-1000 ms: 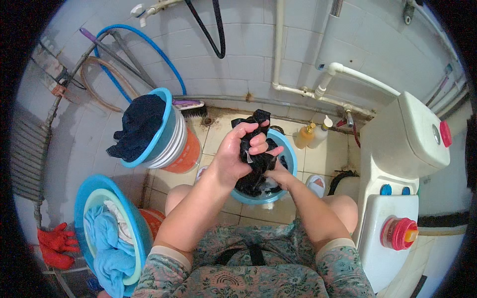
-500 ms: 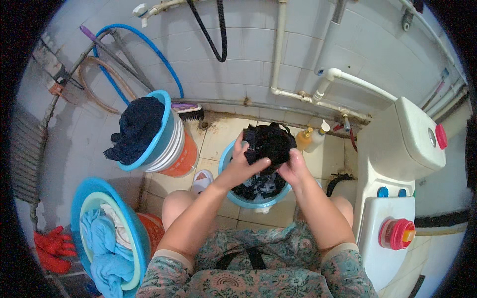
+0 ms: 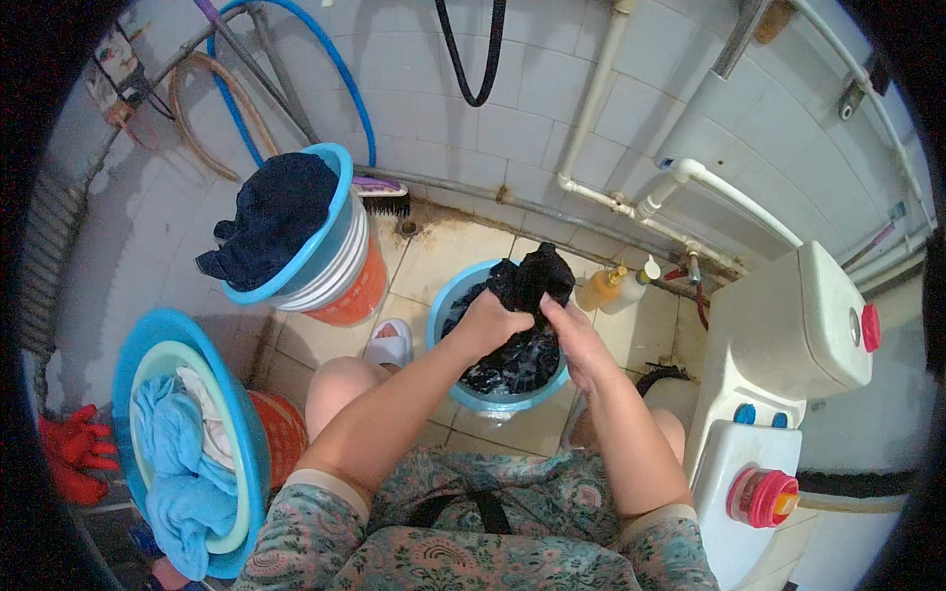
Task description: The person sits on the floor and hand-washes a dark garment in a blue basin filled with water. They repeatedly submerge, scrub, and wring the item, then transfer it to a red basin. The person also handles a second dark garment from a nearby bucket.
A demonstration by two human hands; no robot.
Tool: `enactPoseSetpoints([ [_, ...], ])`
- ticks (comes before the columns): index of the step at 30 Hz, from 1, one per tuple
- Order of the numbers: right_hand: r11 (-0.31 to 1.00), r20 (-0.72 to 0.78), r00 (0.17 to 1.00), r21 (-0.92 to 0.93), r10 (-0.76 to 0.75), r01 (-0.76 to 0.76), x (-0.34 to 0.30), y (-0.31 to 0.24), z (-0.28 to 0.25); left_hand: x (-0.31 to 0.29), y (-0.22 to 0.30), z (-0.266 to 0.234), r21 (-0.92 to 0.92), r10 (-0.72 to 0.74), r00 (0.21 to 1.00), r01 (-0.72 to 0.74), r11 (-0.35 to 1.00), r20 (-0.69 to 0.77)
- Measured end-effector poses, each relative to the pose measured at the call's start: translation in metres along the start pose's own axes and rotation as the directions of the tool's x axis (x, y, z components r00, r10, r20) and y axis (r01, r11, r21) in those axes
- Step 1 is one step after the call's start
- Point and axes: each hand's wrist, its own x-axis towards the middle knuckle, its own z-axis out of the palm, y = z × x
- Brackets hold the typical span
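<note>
Both my hands grip a wet black garment (image 3: pixel 544 274) above a light-blue basin (image 3: pixel 445 303) on the floor in front of me. My left hand (image 3: pixel 493 323) is closed on the garment's left side, thumb pointing right. Close beside it, my right hand (image 3: pixel 576 340) pinches the cloth on the right, its thumb raised. The garment is bunched between them, and its exact kind cannot be made out. Below, more dark wet cloth (image 3: pixel 512 366) lies in the basin's water, partly hidden by my hands.
Left stands a blue basin of dark clothes (image 3: pixel 281 212) on an orange-and-white bucket (image 3: pixel 360 286). Nearer is a blue tub (image 3: pixel 128 379) with blue towels (image 3: pixel 187 492). Two pump bottles (image 3: pixel 631 288) and a scrubbing brush (image 3: pixel 384 192) are along the wall. A toilet (image 3: pixel 778 345) is right.
My hands have drawn closer together and bunched the black garment, which was spread wider between them. The view has shifted slightly.
</note>
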Motion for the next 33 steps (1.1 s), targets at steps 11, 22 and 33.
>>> enactPoseSetpoints([
  [11, 0.939, 0.359, 0.880, 0.258, -0.310, 0.226, 0.026, -0.016, -0.020, -0.007, 0.048, 0.001, -0.373, -0.195, 0.896, 0.352, 0.859, 0.398],
  [22, 0.962, -0.150, 0.958, 0.089, -0.245, 0.260, 0.041, 0.003, 0.000, 0.003, 0.038, 0.017, 0.208, -0.308, 0.933, 0.269, 0.941, 0.186],
  [33, 0.753, -0.472, 0.773, 0.291, -0.424, 0.591, 0.044, -0.023, -0.005, 0.004, 0.023, -0.001, -0.605, -0.177, 0.873, 0.449, 0.658, 0.455],
])
